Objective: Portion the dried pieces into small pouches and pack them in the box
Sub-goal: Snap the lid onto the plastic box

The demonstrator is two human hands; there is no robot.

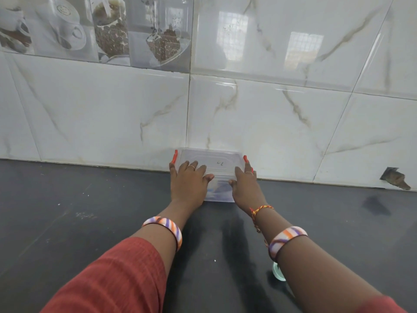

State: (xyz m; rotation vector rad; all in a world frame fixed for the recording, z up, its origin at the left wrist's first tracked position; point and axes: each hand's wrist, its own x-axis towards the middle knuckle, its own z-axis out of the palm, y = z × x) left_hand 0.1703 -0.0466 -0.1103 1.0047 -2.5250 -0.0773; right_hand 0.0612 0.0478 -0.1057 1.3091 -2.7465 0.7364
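Observation:
A clear plastic box point(216, 162) with a lid on it and red side clips stands on the dark counter against the tiled wall. My left hand point(188, 184) rests on the lid's left part with fingers straight, thumb pointing inward. My right hand point(244, 184) lies on the lid's right part, fingers reaching the red clip on that side. Something bluish shows faintly through the box's front wall. No loose pouches or dried pieces are visible.
The dark counter point(90, 222) spreads wide left and right of the box. A small pale green round object point(278, 271) peeks out under my right forearm. The marble-tiled wall point(270, 109) rises directly behind the box.

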